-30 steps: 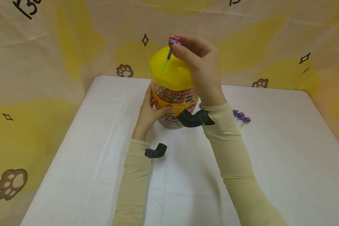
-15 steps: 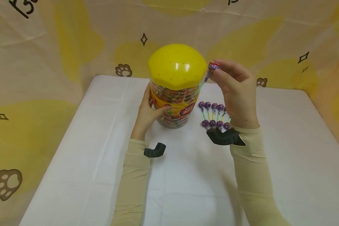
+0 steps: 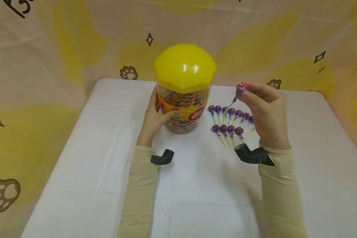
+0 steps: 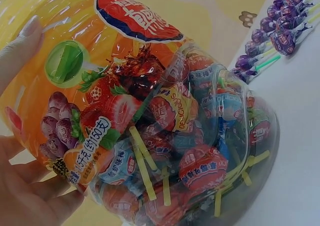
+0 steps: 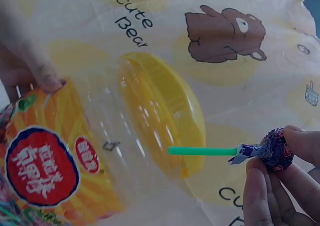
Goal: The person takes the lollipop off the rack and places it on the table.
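Observation:
A clear plastic candy jar (image 3: 182,96) with a domed yellow lid (image 3: 184,67) stands upright on the white table. My left hand (image 3: 154,124) grips its side, thumb across the orange label and fingers round the back. In the left wrist view, many wrapped lollipops (image 4: 202,168) show through the jar wall. To the jar's right, my right hand (image 3: 270,114) pinches a purple-and-red wrapped lollipop (image 3: 242,88) by its head. Its green stick (image 5: 202,151) points down and left, above lollipops lying on the table and apart from them.
Two rows of purple lollipops (image 3: 223,128) lie right of the jar, partly hidden by the right hand. A patterned cloth (image 3: 256,43) hangs behind the white table (image 3: 196,191). Both wrists carry black mounts (image 3: 253,154).
From in front of the yellow lid, my right hand has moved right and down with the lollipop, uncovering the lid and the rows on the table. The left hand keeps its grip on the jar.

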Available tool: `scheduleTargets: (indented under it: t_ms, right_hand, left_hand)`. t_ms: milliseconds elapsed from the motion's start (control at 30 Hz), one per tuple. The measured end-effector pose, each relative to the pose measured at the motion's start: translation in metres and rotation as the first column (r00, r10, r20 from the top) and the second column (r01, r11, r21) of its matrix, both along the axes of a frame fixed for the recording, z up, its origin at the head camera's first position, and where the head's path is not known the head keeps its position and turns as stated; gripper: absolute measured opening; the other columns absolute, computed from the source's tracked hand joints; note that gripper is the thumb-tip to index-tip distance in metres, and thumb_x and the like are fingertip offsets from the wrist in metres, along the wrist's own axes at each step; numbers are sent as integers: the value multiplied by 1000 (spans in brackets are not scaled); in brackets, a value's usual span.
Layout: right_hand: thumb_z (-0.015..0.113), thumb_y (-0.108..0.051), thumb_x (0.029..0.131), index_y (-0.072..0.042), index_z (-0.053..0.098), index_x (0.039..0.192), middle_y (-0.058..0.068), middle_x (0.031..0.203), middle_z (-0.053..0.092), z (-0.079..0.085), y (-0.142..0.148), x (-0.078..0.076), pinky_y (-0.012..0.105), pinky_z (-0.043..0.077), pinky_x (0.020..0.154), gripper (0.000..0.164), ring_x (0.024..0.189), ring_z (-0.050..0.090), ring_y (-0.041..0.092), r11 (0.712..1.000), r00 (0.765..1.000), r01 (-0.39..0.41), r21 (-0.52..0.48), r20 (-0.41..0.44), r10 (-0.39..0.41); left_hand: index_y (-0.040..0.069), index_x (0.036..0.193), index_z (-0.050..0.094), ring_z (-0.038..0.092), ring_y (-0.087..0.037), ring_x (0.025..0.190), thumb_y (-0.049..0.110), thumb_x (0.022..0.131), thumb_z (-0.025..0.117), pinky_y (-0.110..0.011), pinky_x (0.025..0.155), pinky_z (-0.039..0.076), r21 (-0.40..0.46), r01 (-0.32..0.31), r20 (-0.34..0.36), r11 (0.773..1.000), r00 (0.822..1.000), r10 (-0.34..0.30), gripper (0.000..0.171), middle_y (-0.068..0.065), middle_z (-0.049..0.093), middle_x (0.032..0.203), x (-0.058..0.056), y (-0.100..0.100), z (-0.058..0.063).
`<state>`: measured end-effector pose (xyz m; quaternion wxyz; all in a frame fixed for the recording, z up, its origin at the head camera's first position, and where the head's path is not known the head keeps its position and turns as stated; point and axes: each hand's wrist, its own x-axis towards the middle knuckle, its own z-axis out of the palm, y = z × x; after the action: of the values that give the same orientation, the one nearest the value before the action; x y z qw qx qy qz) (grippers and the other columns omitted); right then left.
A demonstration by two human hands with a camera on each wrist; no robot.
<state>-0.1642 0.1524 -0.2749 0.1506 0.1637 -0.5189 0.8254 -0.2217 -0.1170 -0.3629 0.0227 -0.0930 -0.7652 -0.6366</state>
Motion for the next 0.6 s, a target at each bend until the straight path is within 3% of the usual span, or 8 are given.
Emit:
scheduleTargets:
  t_ms: [467,600]
  right_hand:
    - [61,12,85,13,67,101,11,92,70,-50,63,17,23,55,80,18,81,65,19,984,977,62,169,193,-95]
    - [65,7,84,11,68,101,8,91,70,-63,78,18,21,53,81,17,80,66,17,955,948,95,280,268,-173]
  left_hand:
    - [25,152,13,21,-14,140,20,80,77,-35,115,20,9,-1,-11,1000,1000,1,97,4,22,155,-2,-1,-5]
    - [27,152,12,20,-14,140,21,80,77,-34,115,20,7,1,-9,1000,1000,-1,98,5,21,155,-3,-1,-5]
